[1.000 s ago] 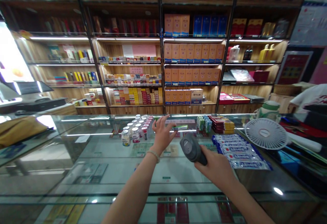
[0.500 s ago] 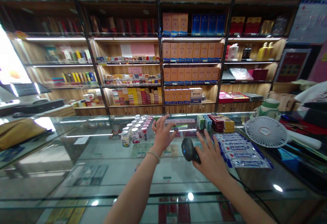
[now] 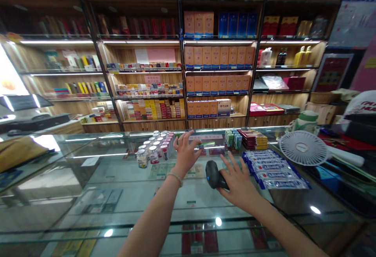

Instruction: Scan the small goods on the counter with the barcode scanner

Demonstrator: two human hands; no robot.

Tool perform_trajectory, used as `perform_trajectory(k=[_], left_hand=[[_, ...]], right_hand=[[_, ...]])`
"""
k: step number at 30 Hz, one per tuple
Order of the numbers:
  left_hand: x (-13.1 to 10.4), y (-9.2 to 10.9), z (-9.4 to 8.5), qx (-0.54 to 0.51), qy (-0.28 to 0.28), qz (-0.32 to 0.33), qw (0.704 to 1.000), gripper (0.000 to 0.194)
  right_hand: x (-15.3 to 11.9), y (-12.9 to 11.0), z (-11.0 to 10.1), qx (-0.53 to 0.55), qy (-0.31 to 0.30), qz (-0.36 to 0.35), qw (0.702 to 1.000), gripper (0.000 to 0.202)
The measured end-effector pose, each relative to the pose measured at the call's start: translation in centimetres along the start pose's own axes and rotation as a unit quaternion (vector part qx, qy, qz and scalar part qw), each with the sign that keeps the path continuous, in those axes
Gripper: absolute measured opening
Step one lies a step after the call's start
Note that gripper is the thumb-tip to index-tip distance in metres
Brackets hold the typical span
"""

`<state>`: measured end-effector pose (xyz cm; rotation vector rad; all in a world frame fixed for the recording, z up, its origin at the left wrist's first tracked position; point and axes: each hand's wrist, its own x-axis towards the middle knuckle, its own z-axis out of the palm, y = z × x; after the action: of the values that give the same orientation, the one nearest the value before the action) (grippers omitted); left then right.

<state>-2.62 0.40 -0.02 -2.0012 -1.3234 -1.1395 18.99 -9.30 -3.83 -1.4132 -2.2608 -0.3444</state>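
A black plastic handheld scanner (image 3: 214,175) was noted leftward of the nearer, spread-fingered right hand (image 3: 239,182), long axis slanted toward it; left hand (image 3: 187,153) seen apart, fingers parted.

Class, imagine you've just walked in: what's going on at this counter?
A person reaches over a glass counter with both hands. The right hand, spread open, is at the handle of a dark scanner; whether it grips it is hard to tell. The left hand hovers, open, beside a group of jars. Blue-and-white packets lie right of the right hand.
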Motion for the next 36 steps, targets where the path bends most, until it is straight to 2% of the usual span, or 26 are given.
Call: perform_trajectory(k=[6, 9, 12, 14, 17, 20, 24, 29, 36], left_hand=[[0.1, 0.3, -0.3, 0.001, -0.015, -0.003, 1.000, 0.023], [0.2, 0.4, -0.5, 0.000, -0.017, -0.006, 1.000, 0.023], [0.2, 0.5, -0.5, -0.001, -0.018, -0.008, 1.000, 0.023], [0.3, 0.6, -0.6, -0.001, -0.018, -0.008, 1.000, 0.023], [0.3, 0.7, -0.6, -0.003, -0.017, -0.006, 1.000, 0.024], [0.4, 0.8, -0.8, -0.008, -0.016, -0.007, 1.000, 0.023], [0.4, 0.9, -0.9, -0.019, -0.015, -0.021, 0.999, 0.021], [0.5, 1.1, -0.6, -0.073, 0.003, -0.070, 0.995, 0.021], [0.3, 1.0, 0.4, -0.094, 0.001, -0.114, 0.989, 0.025]], right_hand=[[0.0, 0.4, -1.2, 0.025, -0.094, -0.021, 0.995, 0.060], [0.6, 0.9, -2.2, 0.033, -0.103, -0.018, 0.994, 0.066], [1.8, 2.0, -2.8, 0.029, -0.069, -0.013, 0.997, 0.063], [2.9, 3.0, -2.7, 0.022, -0.030, -0.006, 0.999, 0.053], [4.4, 4.5, -1.8, 0.017, 0.026, 0.014, 0.999, 0.035], [5.4, 5.6, -0.6, 0.021, 0.063, 0.015, 0.998, 0.026], [6.9, 6.5, 0.2, 0.038, 0.094, 0.017, 0.995, 0.024], [9.3, 7.3, 0.6, 0.104, 0.121, 0.016, 0.987, 0.030], [11.7, 6.8, 0.9, 0.175, 0.165, -0.005, 0.971, 0.025]])
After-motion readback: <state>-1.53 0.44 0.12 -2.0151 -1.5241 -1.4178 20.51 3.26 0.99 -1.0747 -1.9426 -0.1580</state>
